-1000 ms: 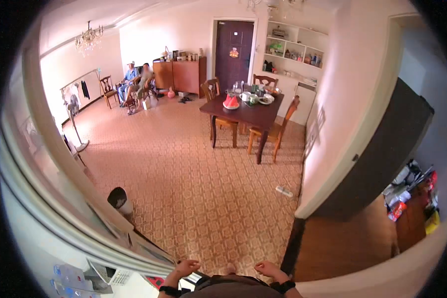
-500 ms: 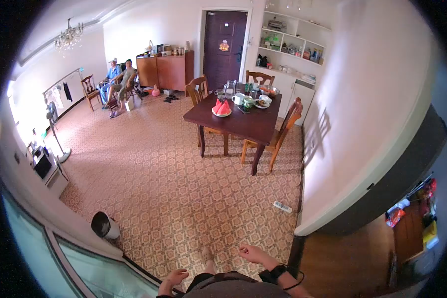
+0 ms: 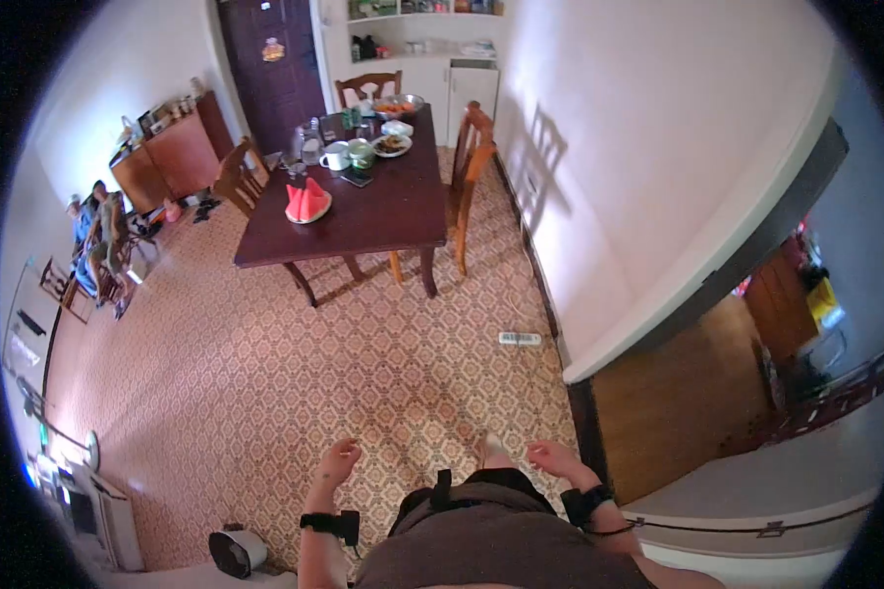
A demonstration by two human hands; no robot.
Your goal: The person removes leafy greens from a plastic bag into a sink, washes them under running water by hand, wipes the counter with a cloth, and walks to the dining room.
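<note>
My left hand point(image 3: 340, 461) hangs over the patterned floor point(image 3: 363, 393), its fingers loosely curled and small in view. My right hand point(image 3: 552, 457) is near my body on the other side, fingers partly bent. Neither hand touches any object. Black bands circle both wrists. Ahead of me stands a dark wooden table point(image 3: 383, 226). It bears watermelon slices point(image 3: 307, 200) on a plate, a white mug point(image 3: 335, 155), a green cup point(image 3: 360, 152), a phone point(image 3: 356, 178), a plate of food point(image 3: 392, 145) and a metal bowl point(image 3: 400, 106).
Wooden chairs point(image 3: 469, 167) surround the table. A white power strip point(image 3: 519, 339) lies by the right wall. At the lower left is a bin point(image 3: 238, 552). Two people point(image 3: 98, 236) sit far left near a cabinet point(image 3: 167, 162). A doorway opens onto a wooden floor point(image 3: 688, 402) at right.
The table now appears nearer and further left, and the bin has shifted to the bottom edge. My left hand has come up and forward; my right hand is further right.
</note>
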